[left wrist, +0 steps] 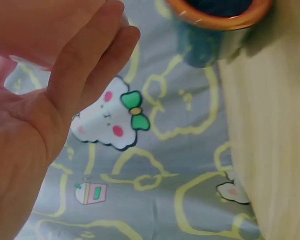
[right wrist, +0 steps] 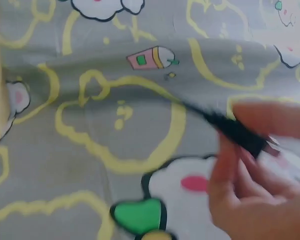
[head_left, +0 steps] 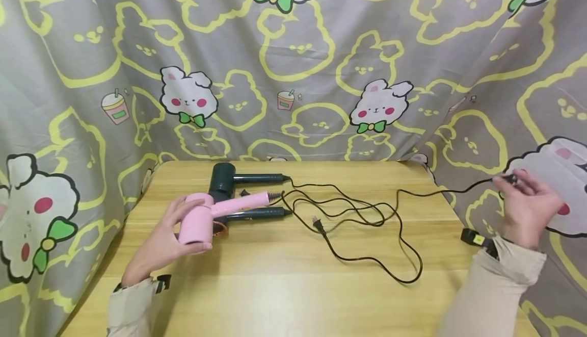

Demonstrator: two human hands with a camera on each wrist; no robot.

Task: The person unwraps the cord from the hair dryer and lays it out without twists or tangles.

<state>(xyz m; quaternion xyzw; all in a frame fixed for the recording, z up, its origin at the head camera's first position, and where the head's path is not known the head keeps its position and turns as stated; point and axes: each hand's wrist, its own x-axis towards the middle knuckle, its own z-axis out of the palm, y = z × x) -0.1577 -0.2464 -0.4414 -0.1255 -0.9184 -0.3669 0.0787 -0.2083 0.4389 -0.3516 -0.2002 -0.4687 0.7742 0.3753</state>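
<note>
My left hand (head_left: 160, 242) grips the barrel of a pink hair dryer (head_left: 197, 225), fingers and thumb on opposite sides, its handle pointing right. In the left wrist view the pink barrel (left wrist: 35, 30) fills the upper left corner. Out past the table's right edge, my right hand (head_left: 532, 207) pinches a black plug (right wrist: 240, 134) between thumb and fingers, its metal prongs pointing outward. A black cord (head_left: 440, 192) runs from that plug back to the table. Partly behind the pink dryer lie two dark green hair dryers, one farther back (head_left: 223, 176) and one nearer (head_left: 261, 214).
Several loops of black cord (head_left: 394, 276) spread over the wooden table (head_left: 275, 296). A second plug (head_left: 317, 223) lies among them. The nearer green dryer has a copper-coloured rim (left wrist: 220, 21). A grey patterned curtain (head_left: 316, 138) hangs around the back and sides.
</note>
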